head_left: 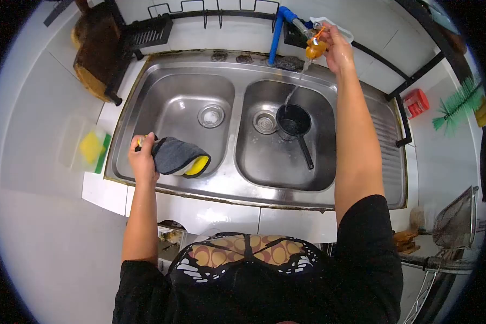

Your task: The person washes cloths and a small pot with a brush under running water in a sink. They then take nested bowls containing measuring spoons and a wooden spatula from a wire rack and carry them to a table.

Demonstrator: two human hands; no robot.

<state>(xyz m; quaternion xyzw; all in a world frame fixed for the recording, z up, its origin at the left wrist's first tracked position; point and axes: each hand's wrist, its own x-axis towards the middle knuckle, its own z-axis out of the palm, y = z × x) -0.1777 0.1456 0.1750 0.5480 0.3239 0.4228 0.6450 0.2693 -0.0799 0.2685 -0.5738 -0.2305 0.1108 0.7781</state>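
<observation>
My left hand (143, 160) is closed on one end of a grey and yellow cloth (179, 157), which hangs over the front of the left basin (173, 102). At the back right, my right hand (340, 49) has its fingers pinched on the orange tap (315, 48), at the end of a blue pipe (276, 38). A thin stream of water (294, 93) runs from the tap into a black dipper (293, 120). The dipper stands in the right basin (254, 162), beside the drain, its handle pointing toward me.
A clear holder with a yellow sponge (93, 147) is at the left wall. Wooden boards (94, 54) stand in a black rack at the back left. On the right are a red-lidded container (416, 103), a green bottle brush (457, 102) and a mesh strainer (456, 218).
</observation>
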